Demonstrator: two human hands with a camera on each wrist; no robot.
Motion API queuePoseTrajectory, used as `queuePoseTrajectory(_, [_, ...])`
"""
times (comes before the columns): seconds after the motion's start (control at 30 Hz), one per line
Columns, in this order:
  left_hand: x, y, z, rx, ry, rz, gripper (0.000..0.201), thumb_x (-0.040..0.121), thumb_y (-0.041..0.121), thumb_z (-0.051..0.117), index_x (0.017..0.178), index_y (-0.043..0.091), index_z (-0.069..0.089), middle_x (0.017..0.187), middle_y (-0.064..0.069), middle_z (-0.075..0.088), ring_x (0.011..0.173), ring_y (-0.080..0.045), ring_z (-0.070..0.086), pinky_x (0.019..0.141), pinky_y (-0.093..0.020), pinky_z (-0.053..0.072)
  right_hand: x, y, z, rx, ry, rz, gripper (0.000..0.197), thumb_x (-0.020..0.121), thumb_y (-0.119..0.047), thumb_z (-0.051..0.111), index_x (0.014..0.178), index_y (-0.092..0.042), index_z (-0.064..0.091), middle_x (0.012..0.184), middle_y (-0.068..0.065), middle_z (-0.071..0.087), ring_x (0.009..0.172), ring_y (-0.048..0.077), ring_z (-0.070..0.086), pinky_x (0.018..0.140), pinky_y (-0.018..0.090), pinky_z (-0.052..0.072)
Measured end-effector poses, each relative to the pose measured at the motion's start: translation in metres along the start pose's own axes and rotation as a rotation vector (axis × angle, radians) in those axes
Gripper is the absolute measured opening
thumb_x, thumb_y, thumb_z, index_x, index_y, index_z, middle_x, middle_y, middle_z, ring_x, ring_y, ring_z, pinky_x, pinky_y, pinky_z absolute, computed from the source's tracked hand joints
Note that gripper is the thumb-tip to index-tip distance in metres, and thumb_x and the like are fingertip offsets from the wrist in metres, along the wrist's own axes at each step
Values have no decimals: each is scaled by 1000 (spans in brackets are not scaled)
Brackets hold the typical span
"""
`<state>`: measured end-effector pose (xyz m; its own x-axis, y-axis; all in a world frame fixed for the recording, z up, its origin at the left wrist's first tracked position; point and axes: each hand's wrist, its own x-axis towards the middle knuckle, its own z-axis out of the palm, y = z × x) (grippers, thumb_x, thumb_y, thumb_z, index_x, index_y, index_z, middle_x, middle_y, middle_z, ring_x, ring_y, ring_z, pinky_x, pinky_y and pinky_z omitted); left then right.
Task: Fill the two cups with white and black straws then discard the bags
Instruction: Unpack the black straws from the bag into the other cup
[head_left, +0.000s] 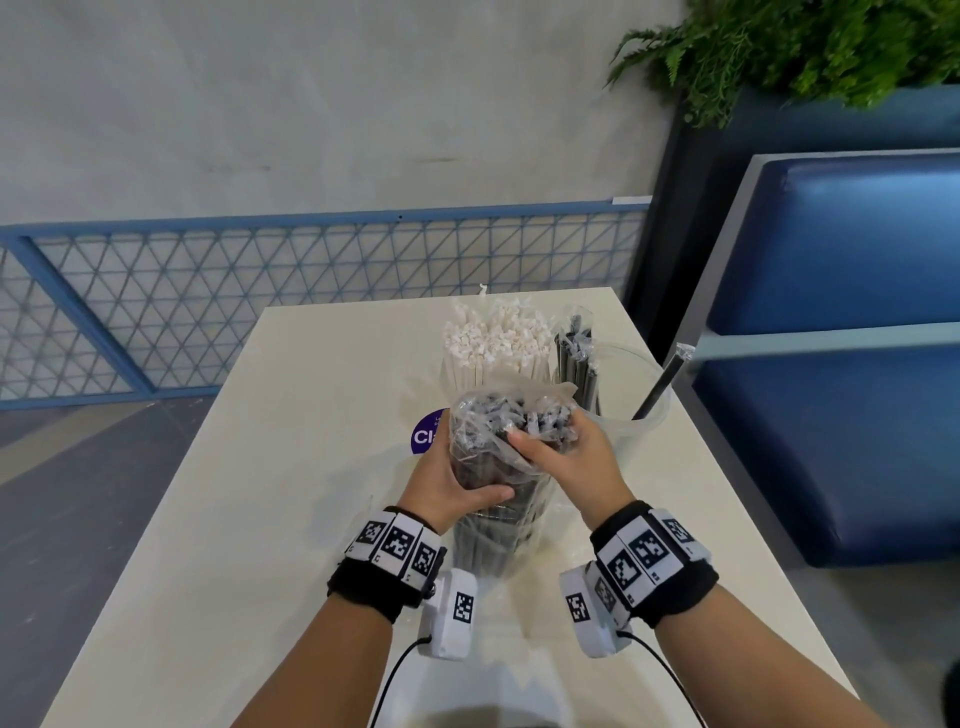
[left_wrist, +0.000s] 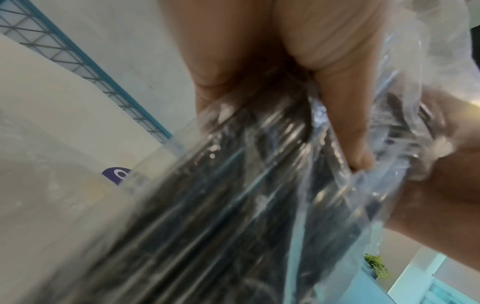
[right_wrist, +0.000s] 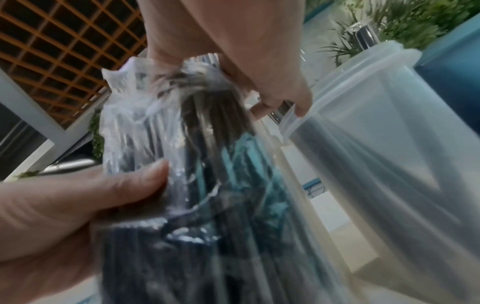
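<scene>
A clear plastic bag of black straws (head_left: 493, 530) stands upright near the middle of the table. My left hand (head_left: 452, 483) grips the bag round its middle. My right hand (head_left: 566, 457) grasps the straw tops at the bag's open mouth. The left wrist view shows my left fingers (left_wrist: 337, 123) pressed into the bag's plastic (left_wrist: 233, 205). Seen from the right wrist, my right hand (right_wrist: 233, 51) pinches the crumpled bag top (right_wrist: 194, 102). Behind the bag, white straws (head_left: 493, 343) stand upright; their cup is hidden. To the right is a clear cup (head_left: 639, 415) holding a few black straws (head_left: 576, 358).
The beige table (head_left: 260, 519) carries a purple round sticker (head_left: 426, 434) left of the bag. A blue padded bench (head_left: 831, 364) runs along the table's right side. A blue mesh railing (head_left: 311, 291) and a planter with ferns (head_left: 805, 52) stand beyond.
</scene>
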<state>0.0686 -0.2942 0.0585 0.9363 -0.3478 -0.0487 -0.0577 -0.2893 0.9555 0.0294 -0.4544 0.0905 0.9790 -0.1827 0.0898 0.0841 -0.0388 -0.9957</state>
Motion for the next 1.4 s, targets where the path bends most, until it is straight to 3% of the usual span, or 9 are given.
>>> queuePoseTrajectory(0.1, [1, 4, 2, 2, 4, -3, 96, 58, 12, 86, 136, 23, 30, 120, 0, 61, 110, -15, 60, 101, -39, 46, 3, -6, 0, -8, 67, -37, 27, 75, -16, 74, 92, -31, 61, 95, -14, 68, 90, -8, 63, 83, 9, 47])
queuePoseTrajectory(0.27, [0, 4, 4, -10, 7, -36, 94, 60, 7, 84, 136, 18, 31, 111, -3, 65, 102, -20, 64, 98, -44, 48, 8, -23, -3, 1, 136, -103, 66, 59, -57, 78, 113, -23, 61, 118, 12, 62, 114, 23, 58, 102, 45, 45])
queuePoseTrajectory(0.43, [1, 1, 5, 7, 2, -43, 97, 59, 12, 85, 138, 16, 29, 119, -9, 62, 109, -26, 61, 100, -48, 45, 6, -46, -15, 129, 125, -170, 31, 77, -8, 69, 105, -11, 56, 95, -5, 67, 89, -3, 65, 81, 14, 48])
queuePoseTrajectory(0.53, [2, 1, 6, 52, -11, -11, 94, 58, 14, 85, 136, 18, 32, 122, -6, 60, 113, -22, 59, 102, -44, 45, 2, -41, -13, 73, 80, -111, 52, 63, -25, 76, 110, -22, 54, 102, -11, 65, 94, -6, 62, 87, 17, 47])
queuePoseTrajectory(0.67, [1, 3, 9, 81, -30, 18, 86, 61, 10, 84, 129, 25, 35, 120, 0, 60, 113, -17, 58, 102, -36, 45, 2, -17, 0, -47, 196, -26, 84, 41, -61, 85, 114, -27, 59, 113, 8, 64, 113, 21, 59, 97, 41, 50])
queuePoseTrajectory(0.83, [4, 1, 9, 47, -10, -31, 100, 60, 13, 85, 141, 13, 26, 122, -8, 61, 110, -22, 60, 100, -43, 47, 7, -35, -5, 180, 249, -54, 38, 67, -5, 79, 101, -8, 62, 94, 6, 70, 85, 12, 69, 79, 29, 56])
queuePoseTrajectory(1.03, [3, 3, 9, -46, -8, -43, 102, 57, 13, 86, 141, 13, 27, 120, -6, 62, 105, -21, 63, 97, -45, 48, 13, -54, -14, 305, 270, -142, 36, 72, 3, 73, 105, -7, 60, 95, 2, 69, 85, 7, 68, 78, 20, 55])
queuePoseTrajectory(1.23, [5, 3, 7, -81, -18, -10, 87, 62, -3, 80, 132, 22, 35, 90, 2, 68, 78, -18, 68, 75, -37, 57, 17, -56, -26, 170, -61, -150, 37, 67, 1, 76, 95, -20, 64, 88, -6, 74, 88, 6, 69, 76, 19, 53])
queuePoseTrajectory(1.4, [5, 5, 5, -42, -38, 4, 90, 61, 3, 82, 135, 19, 34, 98, -4, 68, 90, -23, 67, 87, -42, 54, 23, -49, -37, 55, -353, -19, 60, 64, -5, 78, 120, -12, 57, 116, 2, 67, 112, 14, 62, 95, 25, 49])
